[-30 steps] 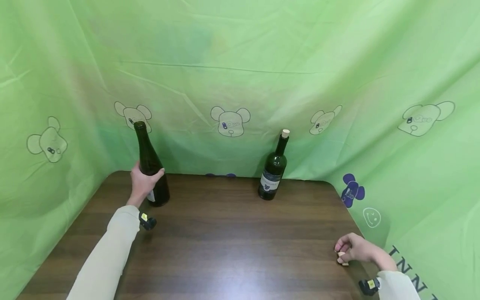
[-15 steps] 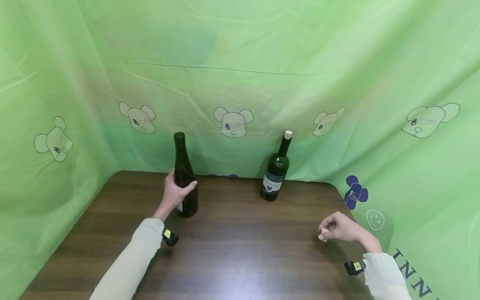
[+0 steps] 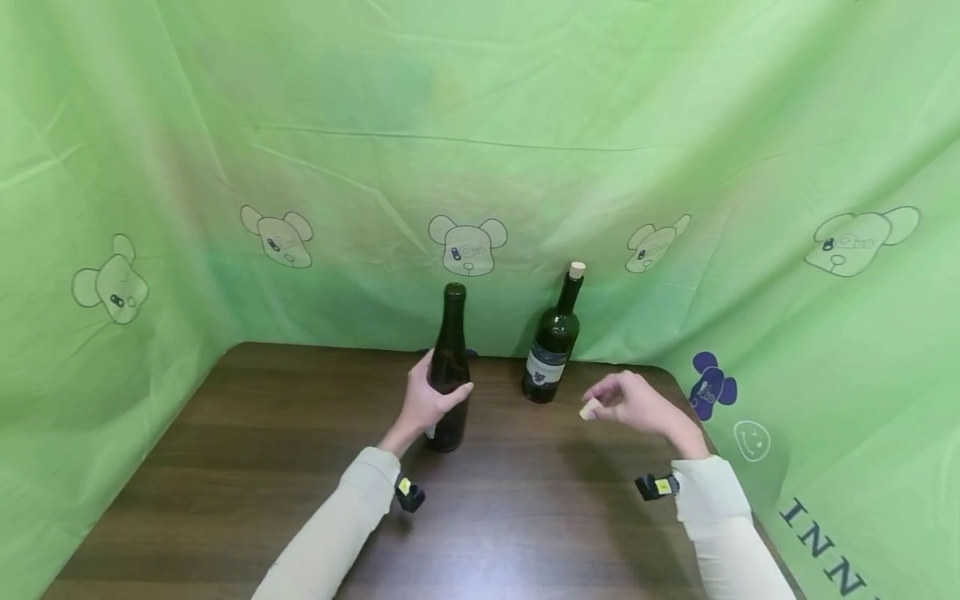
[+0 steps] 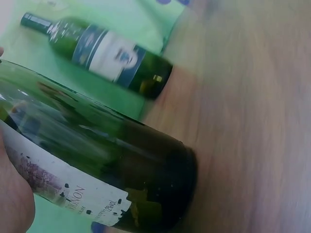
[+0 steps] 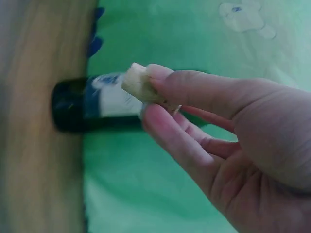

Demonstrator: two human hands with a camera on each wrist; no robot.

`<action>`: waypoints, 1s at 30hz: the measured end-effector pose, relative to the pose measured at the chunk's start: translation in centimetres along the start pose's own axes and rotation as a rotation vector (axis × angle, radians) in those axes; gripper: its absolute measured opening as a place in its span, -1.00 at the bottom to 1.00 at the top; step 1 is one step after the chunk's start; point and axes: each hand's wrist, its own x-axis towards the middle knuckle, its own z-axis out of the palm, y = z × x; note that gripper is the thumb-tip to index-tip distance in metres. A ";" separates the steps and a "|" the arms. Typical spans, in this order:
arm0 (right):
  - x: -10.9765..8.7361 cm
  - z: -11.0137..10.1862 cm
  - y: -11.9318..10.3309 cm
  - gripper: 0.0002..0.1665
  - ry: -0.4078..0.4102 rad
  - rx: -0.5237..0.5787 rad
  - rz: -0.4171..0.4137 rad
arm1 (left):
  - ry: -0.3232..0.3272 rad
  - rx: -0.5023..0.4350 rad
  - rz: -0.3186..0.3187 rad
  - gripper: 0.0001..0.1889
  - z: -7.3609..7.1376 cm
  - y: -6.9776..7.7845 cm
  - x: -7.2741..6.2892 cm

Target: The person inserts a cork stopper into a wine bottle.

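Observation:
My left hand grips a dark green wine bottle round its middle; the bottle stands nearly upright with an uncorked mouth. Its worn white label shows in the left wrist view. Between thumb and fingertips my right hand pinches a pale cork, raised above the table at the right. Behind the two hands stands a second green wine bottle with a blue and white label and a cork in its neck.
The brown wooden table ends against a green curtain printed with bear heads, which hangs along the back and both sides. A black wrist camera sits at the left cuff, another camera at the right.
The left hand has carried its bottle rightward and slightly nearer, from the left side to mid-table. The right hand has moved up and left with the cork. The corked bottle stays put.

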 end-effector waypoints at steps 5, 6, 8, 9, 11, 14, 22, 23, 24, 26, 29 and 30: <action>2.6 -1.2 -3.2 -0.63 0.095 0.023 -0.041 | -0.028 -0.031 -0.006 -0.57 2.2 0.4 -0.3; 3.2 -1.7 -4.0 -0.61 0.118 0.032 -0.050 | -0.033 -0.042 -0.007 -0.56 2.5 0.4 -0.4; 4.2 -2.7 -5.8 -0.59 0.167 0.042 -0.077 | -0.043 -0.064 -0.006 -0.55 3.1 0.0 -0.5; 4.7 -3.3 -6.8 -0.60 0.188 0.049 -0.089 | -0.044 -0.071 -0.009 -0.55 3.5 -0.3 -0.6; 5.6 -4.4 -8.9 -0.62 0.219 0.060 -0.123 | -0.047 -0.083 -0.019 -0.53 4.1 -1.2 -0.7; 6.8 -6.0 -11.8 -0.63 0.245 0.059 -0.192 | -0.046 -0.086 -0.044 -0.51 4.8 -2.6 -0.8; 8.6 -8.6 -17.8 -0.65 0.242 0.011 -0.324 | -0.053 -0.088 -0.059 -0.52 4.9 -3.1 -0.9; 8.8 -8.7 -18.3 -0.66 0.232 0.000 -0.331 | -0.053 -0.081 -0.058 -0.51 4.9 -3.1 -0.9; 8.9 -8.8 -18.8 -0.66 0.220 -0.008 -0.335 | -0.052 -0.074 -0.059 -0.52 4.9 -3.0 -0.9; 9.2 -8.9 -19.6 -0.67 0.186 -0.009 -0.335 | -0.054 -0.065 -0.062 -0.51 4.9 -3.0 -0.9; 9.6 -8.8 -20.3 -0.67 0.138 -0.021 -0.331 | -0.057 -0.068 -0.065 -0.50 4.9 -3.0 -0.9; 9.7 -8.8 -20.5 -0.68 0.124 -0.030 -0.329 | -0.058 -0.070 -0.064 -0.50 4.9 -3.0 -0.9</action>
